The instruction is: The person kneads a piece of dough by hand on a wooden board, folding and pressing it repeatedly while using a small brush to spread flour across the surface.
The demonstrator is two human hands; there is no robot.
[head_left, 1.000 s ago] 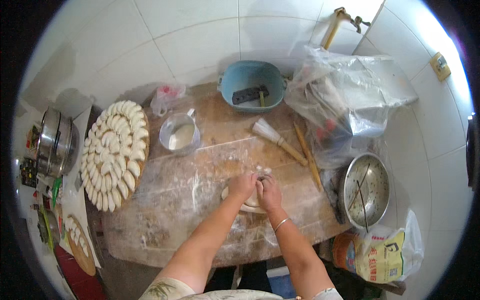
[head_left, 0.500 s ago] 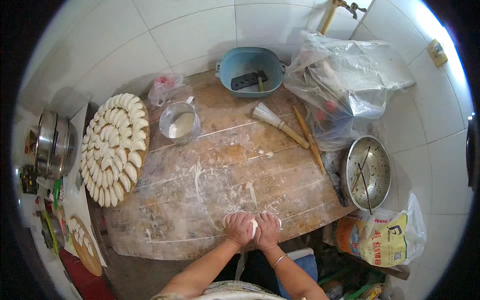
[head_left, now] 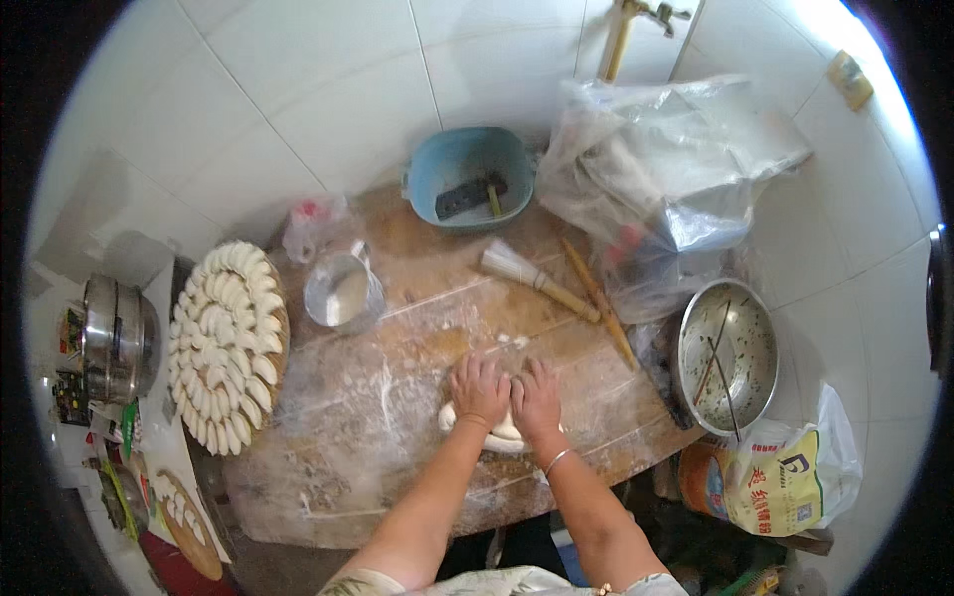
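Dough (head_left: 502,429) under both hands (head_left: 509,389), rolling pin (head_left: 598,302) and brush (head_left: 537,280) beyond.

Both hands now press flat, side by side, well in on the floured board: left hand (head_left: 481,389), right hand (head_left: 537,397). The dough (head_left: 502,435) spreads wider beneath the fingers than half a second ago.

free: floured board (head_left: 368,427) left of hands | blocked: cup (head_left: 341,293), brush (head_left: 537,278), rolling pin (head_left: 599,303) beyond
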